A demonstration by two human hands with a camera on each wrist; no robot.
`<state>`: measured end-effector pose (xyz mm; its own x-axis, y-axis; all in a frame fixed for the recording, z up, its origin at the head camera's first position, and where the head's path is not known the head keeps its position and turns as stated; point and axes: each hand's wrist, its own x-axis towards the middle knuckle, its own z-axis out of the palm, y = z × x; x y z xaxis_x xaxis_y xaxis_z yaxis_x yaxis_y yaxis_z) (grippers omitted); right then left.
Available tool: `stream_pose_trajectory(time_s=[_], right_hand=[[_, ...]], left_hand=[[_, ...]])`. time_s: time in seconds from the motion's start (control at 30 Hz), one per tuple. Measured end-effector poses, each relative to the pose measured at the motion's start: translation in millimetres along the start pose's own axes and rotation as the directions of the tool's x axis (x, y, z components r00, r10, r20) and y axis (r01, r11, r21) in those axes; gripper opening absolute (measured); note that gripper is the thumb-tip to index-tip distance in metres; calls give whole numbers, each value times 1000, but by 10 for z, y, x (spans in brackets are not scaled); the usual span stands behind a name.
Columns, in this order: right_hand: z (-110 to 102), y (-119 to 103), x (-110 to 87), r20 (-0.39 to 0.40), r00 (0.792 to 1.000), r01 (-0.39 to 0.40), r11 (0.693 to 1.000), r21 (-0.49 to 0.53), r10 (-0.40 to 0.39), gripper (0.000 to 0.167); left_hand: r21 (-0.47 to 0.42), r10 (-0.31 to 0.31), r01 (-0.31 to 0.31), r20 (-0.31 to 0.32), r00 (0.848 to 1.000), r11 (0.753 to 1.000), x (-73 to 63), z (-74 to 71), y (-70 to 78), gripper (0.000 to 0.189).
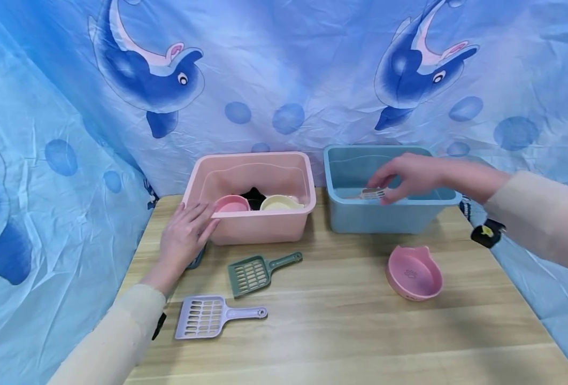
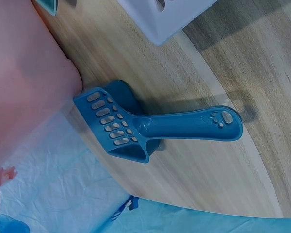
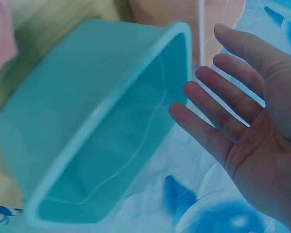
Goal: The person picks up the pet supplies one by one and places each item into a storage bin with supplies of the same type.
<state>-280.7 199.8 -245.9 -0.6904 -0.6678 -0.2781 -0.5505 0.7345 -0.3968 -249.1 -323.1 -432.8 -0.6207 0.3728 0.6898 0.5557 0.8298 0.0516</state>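
Observation:
My left hand rests on the front left corner of a pink bin, fingers over the rim. Beside that corner a blue litter scoop lies on the table, mostly hidden by the hand in the head view. Over a blue-green bin hovers my right hand. Near its fingertips is a small pale slotted scoop, blurred at the bin's front rim. In the right wrist view the fingers are spread and the palm holds nothing.
In the pink bin are a pink bowl, a cream bowl and something black. A green scoop and a lilac scoop lie in front. A pink cat-eared bowl stands at right. Dolphin-print cloth hangs behind.

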Motion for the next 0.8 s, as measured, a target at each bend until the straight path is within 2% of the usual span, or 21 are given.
stream_pose_trajectory(time_s=[0.2, 0.43, 0.63, 0.8], right_hand=[[267, 194, -328, -3, 998, -63, 998, 23, 63, 50], [609, 480, -615, -30, 989, -141, 988, 63, 143, 54], [917, 756, -773, -48, 983, -171, 979, 112, 177, 59], [1164, 995, -817, -65, 979, -185, 973, 139, 196, 58]], left_hand=[[1, -37, 37, 26, 999, 999, -7, -15, 1, 50], [4, -34, 34, 23, 999, 999, 8, 2, 7, 49], [10, -36, 36, 31, 999, 999, 20, 18, 14, 50], [11, -39, 38, 43, 998, 999, 22, 19, 22, 50]])
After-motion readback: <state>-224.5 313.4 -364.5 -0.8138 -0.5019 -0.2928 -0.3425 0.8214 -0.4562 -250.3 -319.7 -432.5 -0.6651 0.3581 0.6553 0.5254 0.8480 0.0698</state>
